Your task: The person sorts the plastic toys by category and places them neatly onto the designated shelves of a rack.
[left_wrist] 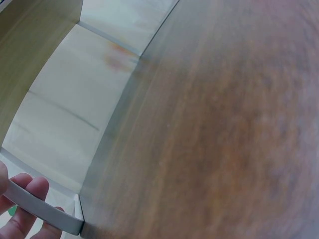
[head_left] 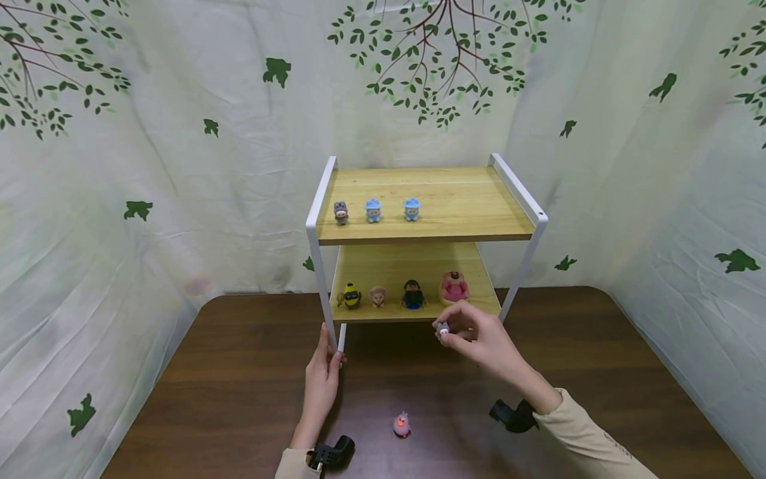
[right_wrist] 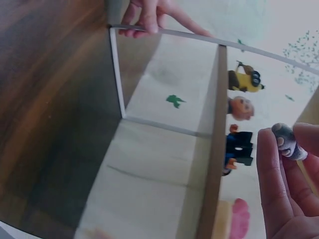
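Between the thumb and fingers of my right hand is a small grey figurine with a pale face, held just in front of the lower shelf. The right wrist view shows the same grey figurine pinched at the fingertips. My left hand grips the front left leg of the white-framed rack, fingers and thumb around it. On the lower shelf stand a yellow-and-black figurine, a pinkish-brown one, a dark-haired one and a pink bear.
A grey figurine and two blue-hatted figurines stand on the upper shelf. A pink figurine is on the brown table between my forearms. Leaf-patterned cloth encloses the back and sides.
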The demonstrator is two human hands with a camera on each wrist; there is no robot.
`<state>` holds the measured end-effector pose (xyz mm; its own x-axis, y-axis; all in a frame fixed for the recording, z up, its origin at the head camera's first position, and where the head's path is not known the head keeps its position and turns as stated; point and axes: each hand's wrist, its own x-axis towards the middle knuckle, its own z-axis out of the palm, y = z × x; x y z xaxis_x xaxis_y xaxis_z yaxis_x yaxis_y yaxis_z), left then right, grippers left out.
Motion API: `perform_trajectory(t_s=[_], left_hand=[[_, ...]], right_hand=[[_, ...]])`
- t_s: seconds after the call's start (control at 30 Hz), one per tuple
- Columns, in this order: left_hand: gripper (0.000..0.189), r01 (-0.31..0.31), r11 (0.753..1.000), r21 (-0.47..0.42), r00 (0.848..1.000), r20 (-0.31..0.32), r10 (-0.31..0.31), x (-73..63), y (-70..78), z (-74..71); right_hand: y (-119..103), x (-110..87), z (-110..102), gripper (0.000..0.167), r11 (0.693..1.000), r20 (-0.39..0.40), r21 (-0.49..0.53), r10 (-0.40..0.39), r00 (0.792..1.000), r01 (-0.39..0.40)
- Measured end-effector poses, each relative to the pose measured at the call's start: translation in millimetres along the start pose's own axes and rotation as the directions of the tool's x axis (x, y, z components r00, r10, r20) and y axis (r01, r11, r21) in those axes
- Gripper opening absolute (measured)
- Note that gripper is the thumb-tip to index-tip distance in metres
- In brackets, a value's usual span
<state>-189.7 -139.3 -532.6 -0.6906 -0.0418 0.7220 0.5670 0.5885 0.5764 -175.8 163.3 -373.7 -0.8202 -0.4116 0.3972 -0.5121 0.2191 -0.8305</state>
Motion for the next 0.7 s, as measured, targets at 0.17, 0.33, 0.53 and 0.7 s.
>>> perform_trajectory(t_s=[0.17, 0.33, 0.53, 0.7], left_hand=[[0.086, 0.006, 1.000, 0.001, 1.000, 0.003, -0.006, 0.0, 0.3, -0.2], [0.086, 0.017, 1.000, -0.001, 1.000, 0.009, -0.017, -0.3, 0.9, -0.5], [0.086, 0.022, 1.000, 0.001, 1.000, 0.011, -0.022, -0.4, 1.4, -0.7], [0.086, 0.025, 1.000, -0.002, 1.000, 0.010, -0.025, 0.0, 1.7, -0.7]], right_hand=[[-6, 3.9, -5, 0.018, 0.999, -0.005, 0.017, -0.044, 0.999, 0.044], [-14, 7.1, -8, 0.018, 0.998, -0.017, -0.005, -0.059, 0.998, 0.059], [-24, 12.2, -12, 0.018, 0.998, -0.043, 0.003, -0.067, 0.997, 0.068], [-32, 17.4, -17, 0.018, 0.995, -0.060, 0.003, -0.100, 0.993, 0.100]])
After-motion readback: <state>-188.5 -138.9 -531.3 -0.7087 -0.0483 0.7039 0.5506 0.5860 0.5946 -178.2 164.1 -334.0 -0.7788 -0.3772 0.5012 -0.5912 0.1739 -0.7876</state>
